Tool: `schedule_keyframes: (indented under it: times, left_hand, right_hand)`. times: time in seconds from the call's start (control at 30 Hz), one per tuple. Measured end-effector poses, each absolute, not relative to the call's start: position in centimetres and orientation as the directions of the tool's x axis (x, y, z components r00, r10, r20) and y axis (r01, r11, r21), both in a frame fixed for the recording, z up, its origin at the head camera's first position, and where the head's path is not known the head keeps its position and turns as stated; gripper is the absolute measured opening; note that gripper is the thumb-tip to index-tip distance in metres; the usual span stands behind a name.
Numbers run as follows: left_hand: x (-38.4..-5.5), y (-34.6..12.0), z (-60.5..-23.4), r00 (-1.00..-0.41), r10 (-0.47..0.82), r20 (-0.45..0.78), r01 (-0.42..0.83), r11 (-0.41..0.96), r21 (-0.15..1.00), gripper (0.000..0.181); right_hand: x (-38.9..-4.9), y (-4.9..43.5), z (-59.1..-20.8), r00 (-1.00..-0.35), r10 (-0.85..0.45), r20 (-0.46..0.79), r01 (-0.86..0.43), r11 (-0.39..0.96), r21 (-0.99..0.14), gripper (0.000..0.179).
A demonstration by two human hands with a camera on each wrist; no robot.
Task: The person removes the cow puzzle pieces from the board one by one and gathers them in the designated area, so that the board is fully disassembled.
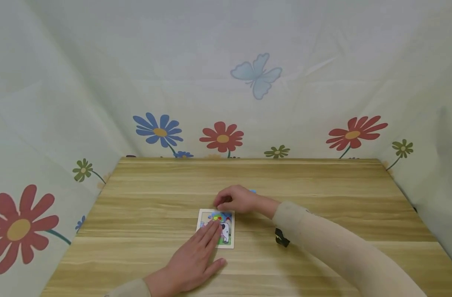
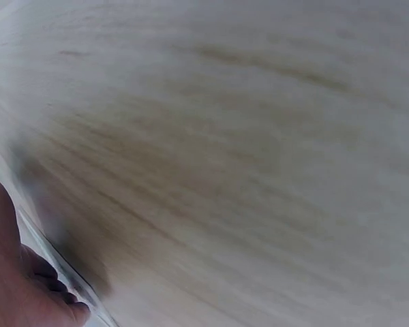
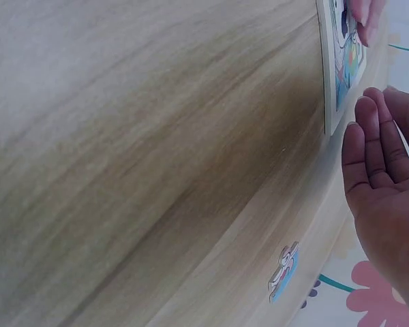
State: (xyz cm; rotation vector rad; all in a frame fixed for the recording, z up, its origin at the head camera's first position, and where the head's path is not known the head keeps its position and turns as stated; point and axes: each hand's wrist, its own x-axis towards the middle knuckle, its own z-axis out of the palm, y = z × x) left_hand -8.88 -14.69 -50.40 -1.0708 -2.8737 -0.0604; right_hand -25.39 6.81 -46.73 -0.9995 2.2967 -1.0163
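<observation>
A small square picture puzzle (image 1: 226,244) with a pale frame and a cow drawing lies on the table. My left hand (image 1: 194,255) rests on it with straight fingers laid over the picture's left part, hiding some of it. My right hand (image 1: 237,199) is at the puzzle's top right corner. Its fingers are loosely bent, and the right wrist view shows no thing between the cupped fingers (image 3: 372,146) and thumb. A loose puzzle piece (image 3: 284,272) with blue on it lies on the table near the right hand; in the head view only a blue bit (image 1: 253,191) shows behind the wrist.
The wood-grain table (image 1: 155,185) reaches back to a pale cloth wall (image 1: 196,62) printed with flowers and a butterfly. Similar cloth stands at both sides. A small black object (image 1: 282,237) shows beside the right sleeve (image 1: 322,239).
</observation>
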Motion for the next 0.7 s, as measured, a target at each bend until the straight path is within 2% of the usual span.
schedule_keyframes:
  times: [0.3,0.5,0.7]
  left_hand:
    - [-8.8,-13.5,-49.9,-0.723,0.688,0.062,0.691,0.719,0.072,0.077]
    - [-9.1,-12.8,-50.0,-0.689,0.714,0.123,0.723,0.689,0.050,0.076]
    - [-9.4,-12.4,-49.9,-0.699,0.710,0.088,0.715,0.696,0.062,0.075]
  right_hand:
    - [-25.2,6.7,-46.7,-0.630,-0.772,-0.086,-0.463,0.462,-0.757,0.016]
    - [-25.4,6.4,-47.2,-0.624,-0.777,-0.089,-0.472,0.464,-0.750,0.016]
    - [-25.4,6.2,-47.2,-0.623,-0.777,-0.096,-0.474,0.472,-0.743,0.016]
